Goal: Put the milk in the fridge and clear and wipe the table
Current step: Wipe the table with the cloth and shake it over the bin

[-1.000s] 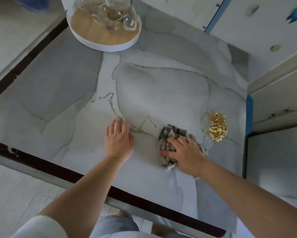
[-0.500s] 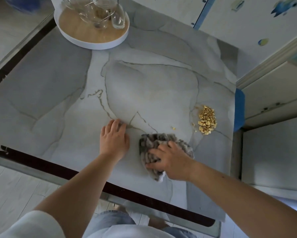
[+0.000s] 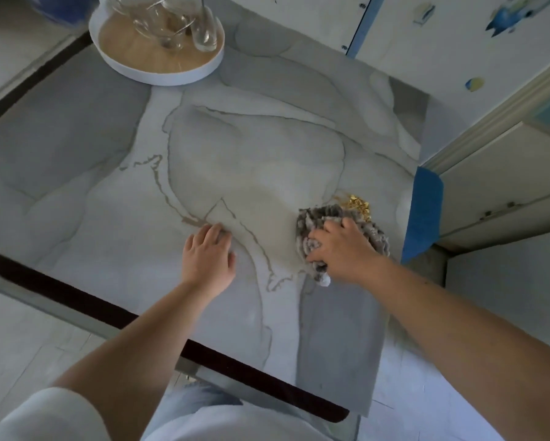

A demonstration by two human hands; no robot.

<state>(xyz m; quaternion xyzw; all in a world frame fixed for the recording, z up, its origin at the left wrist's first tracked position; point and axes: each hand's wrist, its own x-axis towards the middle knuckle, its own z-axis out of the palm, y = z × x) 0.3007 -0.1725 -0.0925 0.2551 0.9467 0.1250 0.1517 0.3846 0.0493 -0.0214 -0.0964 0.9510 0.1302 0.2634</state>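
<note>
A grey marbled table [image 3: 108, 192] fills the head view. My right hand [image 3: 343, 249] presses down on a bunched grey ribbed cloth [image 3: 318, 218], fingers curled into it, near the table's right edge. The cloth's far side touches a small pile of yellow crumbs [image 3: 359, 205] and covers part of it. My left hand [image 3: 208, 253] lies flat on the tabletop, fingers together, a hand's width left of the cloth. No milk or fridge is in view.
A round white tray [image 3: 159, 79] with a wooden floor holds clear glassware [image 3: 171, 23] at the table's far left. A blue pad [image 3: 423, 211] covers the right table corner beside pale cabinets [image 3: 505, 192]. The dark table edge [image 3: 76, 297] runs in front of me.
My right hand slid the cloth to the right, up against the crumb pile, which is now partly hidden. My left hand stayed flat on the table.
</note>
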